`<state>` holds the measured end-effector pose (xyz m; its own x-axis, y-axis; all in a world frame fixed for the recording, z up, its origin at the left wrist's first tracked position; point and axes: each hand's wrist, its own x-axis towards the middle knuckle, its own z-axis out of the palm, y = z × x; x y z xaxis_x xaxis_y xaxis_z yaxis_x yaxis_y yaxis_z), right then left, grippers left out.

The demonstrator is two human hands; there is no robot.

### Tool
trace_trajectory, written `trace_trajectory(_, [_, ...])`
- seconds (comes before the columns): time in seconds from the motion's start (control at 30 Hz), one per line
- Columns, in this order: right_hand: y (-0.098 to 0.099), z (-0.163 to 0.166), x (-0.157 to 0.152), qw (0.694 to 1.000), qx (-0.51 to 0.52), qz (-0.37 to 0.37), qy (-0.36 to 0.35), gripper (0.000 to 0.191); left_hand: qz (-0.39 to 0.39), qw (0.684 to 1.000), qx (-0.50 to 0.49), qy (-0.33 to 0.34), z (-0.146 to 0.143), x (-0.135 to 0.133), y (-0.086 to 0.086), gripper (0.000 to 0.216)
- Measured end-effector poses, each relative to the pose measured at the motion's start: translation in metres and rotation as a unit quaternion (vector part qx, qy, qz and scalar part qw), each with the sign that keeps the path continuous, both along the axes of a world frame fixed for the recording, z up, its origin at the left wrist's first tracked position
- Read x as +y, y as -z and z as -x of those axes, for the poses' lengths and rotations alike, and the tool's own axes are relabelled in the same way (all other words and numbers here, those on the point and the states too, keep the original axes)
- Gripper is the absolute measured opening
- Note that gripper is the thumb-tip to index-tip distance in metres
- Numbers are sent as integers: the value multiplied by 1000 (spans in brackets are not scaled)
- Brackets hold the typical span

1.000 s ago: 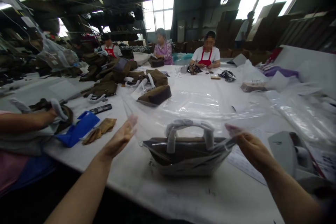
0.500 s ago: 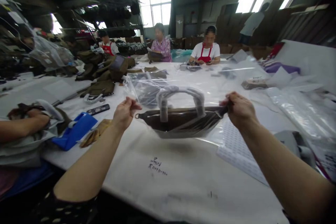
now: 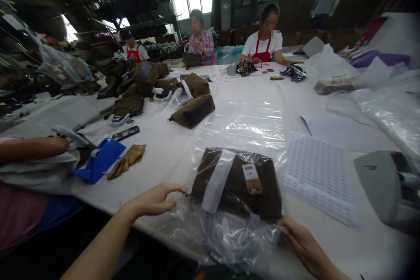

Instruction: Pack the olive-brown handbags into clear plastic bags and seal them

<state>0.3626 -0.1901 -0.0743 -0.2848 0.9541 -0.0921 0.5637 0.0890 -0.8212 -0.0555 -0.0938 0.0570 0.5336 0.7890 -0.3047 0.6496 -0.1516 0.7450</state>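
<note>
A dark olive-brown handbag (image 3: 236, 183) lies on the table inside a clear plastic bag (image 3: 252, 118). White wrapping covers its handle (image 3: 218, 181), and a tag (image 3: 252, 178) with a barcode label rests on its front. At the handbag's left corner is my left hand (image 3: 157, 201), open, thumb and index finger apart, the fingertips close to the plastic. My right hand (image 3: 297, 234) pinches the plastic bag at the handbag's lower right corner. Crumpled plastic and the wrapped handles gather at the near side, between my hands.
Printed label sheets (image 3: 318, 175) and a grey device (image 3: 380, 188) lie to the right. On the left are a blue piece (image 3: 101, 159), brown tags (image 3: 127, 162) and a co-worker's arm (image 3: 33, 153). More handbags (image 3: 193, 111) lie beyond; several people work across the table.
The handbag in its plastic has come down from the air between my hands onto the table, now showing its tagged face. Both hands have moved down and nearer; my left fingers have opened.
</note>
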Motion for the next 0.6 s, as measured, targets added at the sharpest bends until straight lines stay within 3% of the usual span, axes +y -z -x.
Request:
trace_trajectory(0.07, [4, 1, -5, 999, 1, -26, 18, 33, -127, 990, -22, -62, -31, 8, -21, 41])
trace_trajectory(0.13, [6, 2, -10, 998, 2, -52, 38, 31, -285, 952, -20, -105, -80, 16, -25, 38])
trace_trajectory(0.2, [8, 3, -14, 997, 5, -71, 41, 29, -386, 917, 49, -90, -134, 24, -10, 51])
trace_trajectory(0.3, [13, 2, -20, 995, 20, -101, 11, 23, -422, 893, 145, -56, -188, 34, 20, 63])
trace_trajectory(0.43, [22, -3, -24, 985, 63, -156, -20, 23, -454, 861, 206, -99, -194, 43, 39, 60])
trace_trajectory(0.6, [17, -4, -24, 986, 58, -154, -19, 24, -468, 852, 177, -154, -181, 52, 33, 46])
